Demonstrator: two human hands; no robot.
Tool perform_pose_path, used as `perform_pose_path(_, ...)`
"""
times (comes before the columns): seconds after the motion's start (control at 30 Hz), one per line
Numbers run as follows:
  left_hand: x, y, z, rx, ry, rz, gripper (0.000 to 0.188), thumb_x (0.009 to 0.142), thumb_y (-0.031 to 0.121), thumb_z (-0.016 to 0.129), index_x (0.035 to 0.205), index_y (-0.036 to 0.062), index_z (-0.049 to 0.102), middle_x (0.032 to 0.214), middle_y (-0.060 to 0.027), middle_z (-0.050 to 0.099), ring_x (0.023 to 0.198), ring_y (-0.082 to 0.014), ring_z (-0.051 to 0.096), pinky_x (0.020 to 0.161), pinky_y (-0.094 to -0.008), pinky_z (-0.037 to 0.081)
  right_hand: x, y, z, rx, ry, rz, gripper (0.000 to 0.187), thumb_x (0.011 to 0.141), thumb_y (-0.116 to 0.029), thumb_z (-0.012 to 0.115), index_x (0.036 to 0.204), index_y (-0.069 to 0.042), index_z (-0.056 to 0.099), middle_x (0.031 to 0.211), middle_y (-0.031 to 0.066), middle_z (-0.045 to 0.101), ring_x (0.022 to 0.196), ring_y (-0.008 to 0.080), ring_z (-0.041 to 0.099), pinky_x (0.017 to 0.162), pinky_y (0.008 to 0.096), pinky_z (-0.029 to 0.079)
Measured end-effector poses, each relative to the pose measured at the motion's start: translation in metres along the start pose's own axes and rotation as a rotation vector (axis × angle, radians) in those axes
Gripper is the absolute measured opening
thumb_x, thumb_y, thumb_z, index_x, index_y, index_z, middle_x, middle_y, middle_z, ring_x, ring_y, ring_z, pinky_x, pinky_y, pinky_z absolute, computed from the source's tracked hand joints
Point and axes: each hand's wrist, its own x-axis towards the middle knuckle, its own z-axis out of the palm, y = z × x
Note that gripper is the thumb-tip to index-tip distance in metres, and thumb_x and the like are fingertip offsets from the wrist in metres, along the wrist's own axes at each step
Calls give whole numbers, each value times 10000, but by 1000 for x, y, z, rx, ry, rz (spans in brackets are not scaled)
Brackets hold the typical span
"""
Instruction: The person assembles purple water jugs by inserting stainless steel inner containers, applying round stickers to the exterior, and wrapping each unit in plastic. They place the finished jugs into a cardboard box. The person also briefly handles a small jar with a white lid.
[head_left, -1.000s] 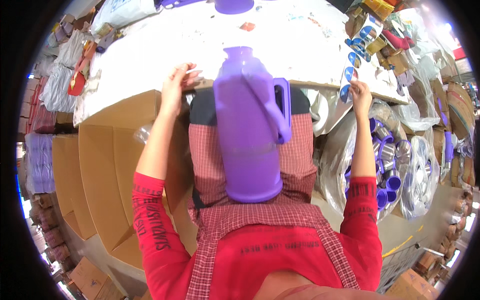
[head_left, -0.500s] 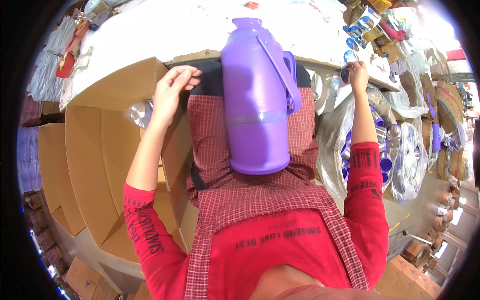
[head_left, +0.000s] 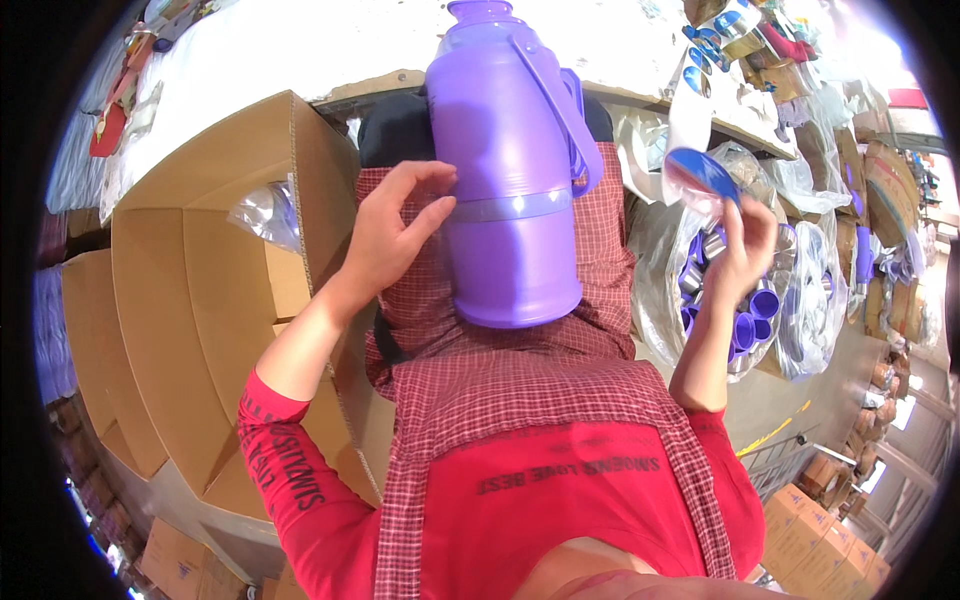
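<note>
A purple vacuum flask (head_left: 510,245) with a side handle and a swing carrying handle rests across my lap, its neck toward the table. A clear band runs round its lower body. My left hand (head_left: 395,230) is beside the flask's left side, thumb and fingers apart, with nothing in it; whether the fingertips touch the flask I cannot tell. Off to the right, my right hand (head_left: 745,245) pinches the edge of a blue oval sticker (head_left: 706,170). The sticker's other end is at a white backing strip (head_left: 688,122) that hangs over the table edge.
An open cardboard box (head_left: 210,250) stands at my left, with clear plastic inside. The white table (head_left: 330,50) lies ahead. To my right, a clear plastic bag (head_left: 655,290) holds several purple and silver cups (head_left: 745,330). More stickers (head_left: 700,55) lie at the table's right.
My right hand has come back toward me, drawing the sticker and strip off the table edge. My left hand has moved right and nearer, to the flask's side. The view has shifted slightly.
</note>
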Motion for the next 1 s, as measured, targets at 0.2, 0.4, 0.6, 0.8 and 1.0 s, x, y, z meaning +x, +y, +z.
perform_pose_path(0.2, -25, 7, 8, -433, -310, -257, 500, 993, 341, 528, 1358, 14, 430, 945, -78, 657, 802, -108, 607, 684, -211, 454, -98, -73, 36, 726, -465, 603, 481, 814, 2, 724, 1234, -19, 490, 913, 31, 605, 847, 115, 607, 786, 258, 512)
perform_pose_path(0.4, -53, 20, 15, -245, -334, -185, 642, 871, 192, 702, 1405, 70, 368, 787, -56, 678, 715, -143, 647, 692, -279, 503, -132, -49, 80, 421, -507, 447, 439, 842, 49, 698, 1219, -20, 483, 905, 30, 612, 799, 77, 598, 750, 216, 495)
perform_pose_path(0.6, -59, 14, 23, -188, -217, -230, 666, 872, 152, 719, 1412, 49, 343, 706, -24, 631, 660, -70, 584, 644, -221, 456, -126, -38, 84, 149, -515, 347, 438, 824, 15, 735, 1198, -15, 508, 818, -2, 621, 706, 41, 550, 674, 181, 434)
perform_pose_path(0.8, -57, 10, 30, -98, -226, -236, 643, 881, 219, 676, 1397, 69, 324, 744, -86, 692, 706, -259, 697, 672, -341, 523, -120, -26, 86, 212, -506, 374, 444, 817, 12, 743, 1197, -17, 516, 788, -14, 617, 645, 12, 495, 614, 155, 385)
perform_pose_path(1.0, -53, 9, 33, -105, -203, -261, 636, 879, 156, 697, 1387, 52, 328, 707, -43, 654, 642, -106, 621, 630, -246, 489, -122, -22, 85, 233, -481, 382, 439, 816, 14, 743, 1192, -13, 518, 788, -12, 620, 639, 12, 493, 606, 157, 391)
